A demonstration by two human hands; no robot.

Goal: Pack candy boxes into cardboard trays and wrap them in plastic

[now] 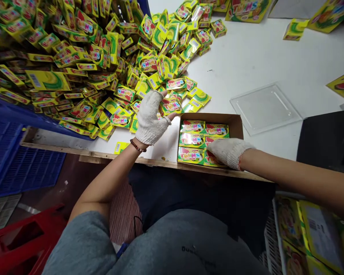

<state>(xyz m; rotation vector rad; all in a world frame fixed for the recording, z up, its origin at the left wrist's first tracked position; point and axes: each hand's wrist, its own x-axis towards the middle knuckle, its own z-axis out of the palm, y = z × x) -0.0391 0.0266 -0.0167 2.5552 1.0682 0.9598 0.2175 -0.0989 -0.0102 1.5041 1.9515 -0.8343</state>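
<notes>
My left hand [150,117], in a white knit glove with bare fingertips, grips one small yellow-green candy packet [169,107] at the near edge of the big heap of packets [83,57]. My right hand [228,152], gloved the same way, lies flat with fingers stretched on the packets packed inside a brown cardboard box [237,121]. The box sits at the table's front edge and holds neat rows of packets [202,130]. Between my two hands is a bare strip of white table [246,57].
A clear plastic lid [265,107] lies right of the box. Blue crates [14,152] stand at the left, a red one [20,244] on the floor. More yellow cartons [321,236] sit at lower right. Loose packets [295,29] and flat printed cartons lie at the far table edge.
</notes>
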